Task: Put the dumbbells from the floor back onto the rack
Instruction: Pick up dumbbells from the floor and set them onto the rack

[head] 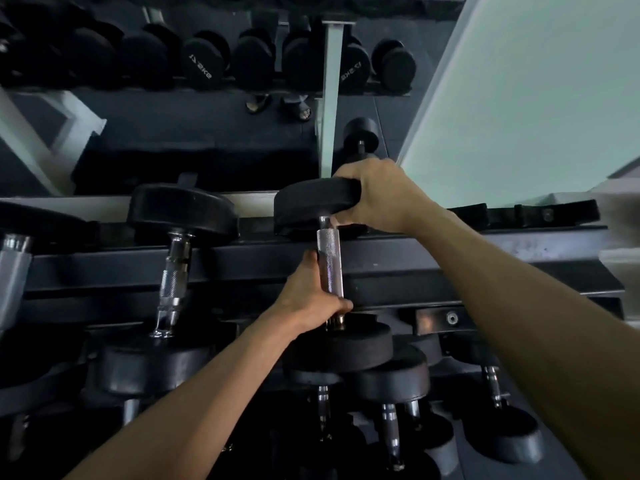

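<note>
A black dumbbell [330, 252] with a chrome knurled handle lies across the top tier of the dark rack [485, 251], its far head on the back rail and its near head hanging over the front rail. My left hand [313, 296] grips the lower part of the handle. My right hand [372, 197] holds the far head, fingers curled over its right edge, thumb near the handle's top.
Another dumbbell [176, 258] rests on the same tier to the left. Several dumbbells [391, 379] fill the lower tier below. A mirror behind the rack reflects dumbbells [199, 64] and sandalled feet [277, 105]. A pale wall [536, 91] stands at the right.
</note>
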Demonstrator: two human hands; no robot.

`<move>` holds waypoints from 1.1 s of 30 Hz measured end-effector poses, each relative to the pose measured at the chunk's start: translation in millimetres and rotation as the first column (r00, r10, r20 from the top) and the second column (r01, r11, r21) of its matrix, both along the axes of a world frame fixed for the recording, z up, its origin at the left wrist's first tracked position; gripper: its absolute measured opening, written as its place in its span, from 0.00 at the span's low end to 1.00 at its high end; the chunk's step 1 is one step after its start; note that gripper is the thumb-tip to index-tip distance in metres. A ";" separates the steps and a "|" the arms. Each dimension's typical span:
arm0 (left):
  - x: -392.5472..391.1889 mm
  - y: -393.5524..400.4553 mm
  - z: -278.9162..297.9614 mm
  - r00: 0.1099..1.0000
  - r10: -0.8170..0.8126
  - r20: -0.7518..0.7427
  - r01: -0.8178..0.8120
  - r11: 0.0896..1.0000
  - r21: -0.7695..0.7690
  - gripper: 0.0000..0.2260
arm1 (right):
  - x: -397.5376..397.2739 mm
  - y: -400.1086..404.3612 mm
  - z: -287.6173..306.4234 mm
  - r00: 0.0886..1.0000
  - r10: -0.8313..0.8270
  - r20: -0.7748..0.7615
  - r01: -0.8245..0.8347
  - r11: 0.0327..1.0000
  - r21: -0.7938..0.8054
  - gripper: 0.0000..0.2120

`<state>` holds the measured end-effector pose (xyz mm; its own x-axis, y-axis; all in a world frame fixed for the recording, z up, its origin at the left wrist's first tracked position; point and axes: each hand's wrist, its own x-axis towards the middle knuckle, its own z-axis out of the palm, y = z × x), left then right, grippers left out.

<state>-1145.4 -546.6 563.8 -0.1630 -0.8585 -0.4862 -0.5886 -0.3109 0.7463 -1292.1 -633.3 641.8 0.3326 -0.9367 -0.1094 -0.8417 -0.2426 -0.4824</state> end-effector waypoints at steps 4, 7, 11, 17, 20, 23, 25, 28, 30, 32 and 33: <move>1.5 0.4 -1.0 1.000 0.003 -0.014 -0.003 1.000 -0.004 0.32 | 1.8 2.8 -1.6 1.000 -0.022 0.008 0.022 1.000 -0.005 0.16; 1.8 2.6 0.2 1.000 -0.005 -0.022 0.004 1.000 -0.011 0.32 | 1.9 4.1 -3.4 0.999 -0.048 0.012 0.048 0.999 -0.002 0.17; 2.8 4.7 1.4 0.999 -0.003 -0.036 0.003 1.000 -0.002 0.31 | 4.0 5.2 -5.1 0.997 -0.077 0.002 0.077 0.997 0.005 0.18; 6.1 9.4 12.3 0.995 -0.010 -0.103 0.015 0.999 0.042 0.31 | 6.5 12.4 -14.2 0.993 -0.114 -0.001 0.114 0.993 0.000 0.22; 8.1 11.2 21.0 0.997 -0.050 -0.061 0.052 0.998 0.036 0.31 | 4.7 18.0 -15.3 0.990 -0.138 -0.017 0.138 0.990 -0.015 0.27; 16.8 16.2 29.0 0.994 -0.086 0.063 0.090 0.994 -0.055 0.34 | -1.7 26.7 -13.4 0.983 -0.173 -0.058 0.174 0.985 0.001 0.33; 23.3 22.3 34.1 0.986 -0.108 0.128 0.125 0.982 -0.140 0.34 | -5.9 38.0 -9.3 0.971 -0.226 -0.076 0.227 0.974 0.007 0.37; 28.2 31.7 44.5 0.958 -0.171 0.231 0.234 0.930 -0.283 0.30 | -8.4 61.2 -2.4 0.949 -0.308 -0.069 0.308 0.951 -0.019 0.38; 29.3 38.9 53.2 0.916 -0.233 0.326 0.344 0.874 -0.344 0.28 | -8.4 81.4 3.0 0.931 -0.346 -0.118 0.347 0.938 -0.017 0.39; 31.4 49.0 60.3 0.866 -0.292 0.406 0.450 0.808 -0.379 0.26 | -8.7 105.5 9.3 0.910 -0.384 -0.157 0.387 0.922 -0.013 0.39; 32.5 55.0 63.4 0.842 -0.319 0.435 0.497 0.773 -0.394 0.26 | -9.7 119.3 12.7 0.898 -0.408 -0.166 0.411 0.911 -0.019 0.38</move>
